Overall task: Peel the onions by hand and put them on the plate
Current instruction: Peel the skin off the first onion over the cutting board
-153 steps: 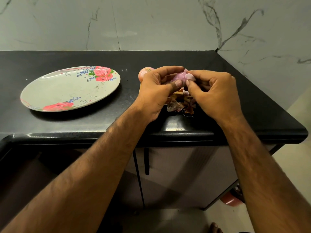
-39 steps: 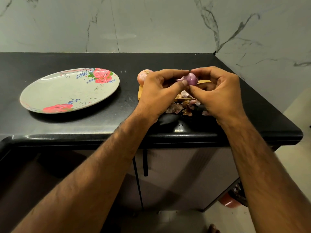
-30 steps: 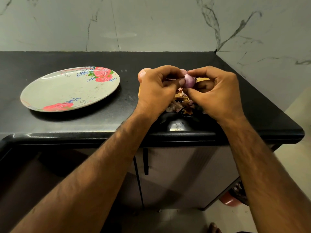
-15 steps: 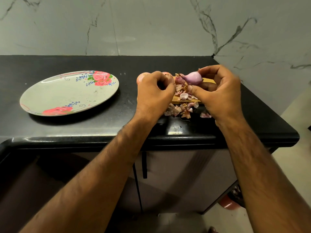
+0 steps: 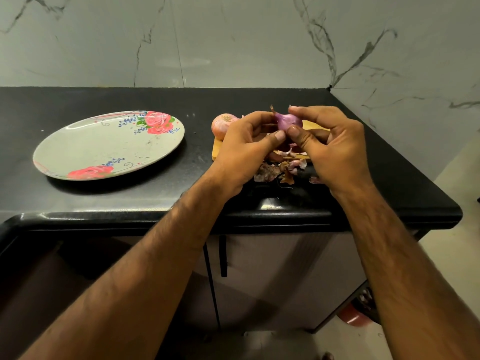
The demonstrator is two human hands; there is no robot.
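Two bare forearms reach in from the near side over the front edge of the black desk (image 5: 130, 201), with a cabinet door (image 5: 272, 281) below that edge. Just behind the front edge, toward the desk's right end, lies a small heap of dry brown and purple peel scraps (image 5: 275, 172), partly on the desk and partly on the near edge of a wooden board (image 5: 217, 149).

Above the scraps the two hands meet. The left grip (image 5: 244, 149) is curled, its thumb tip against the underside of a small purple onion (image 5: 289, 122) and its fingers bent round toward the stem end. The right grip (image 5: 335, 149) is clamped on the same onion, thumb below and forefinger on top. The onion is held in the air over the board, not touching it. It looks shiny and mostly bare of skin, with a dry stem tip sticking up at its left end.

Just beyond the left grip an unpeeled onion (image 5: 223, 124) with pale pink skin sits at the board's far left corner.

Well apart from the board, on the left half of the desk, lies an oval plate (image 5: 104, 144) with red roses printed at its near and far rims; no onion lies on it.

Behind the desk's back edge and right edge rises a grey marble wall (image 5: 233, 40).
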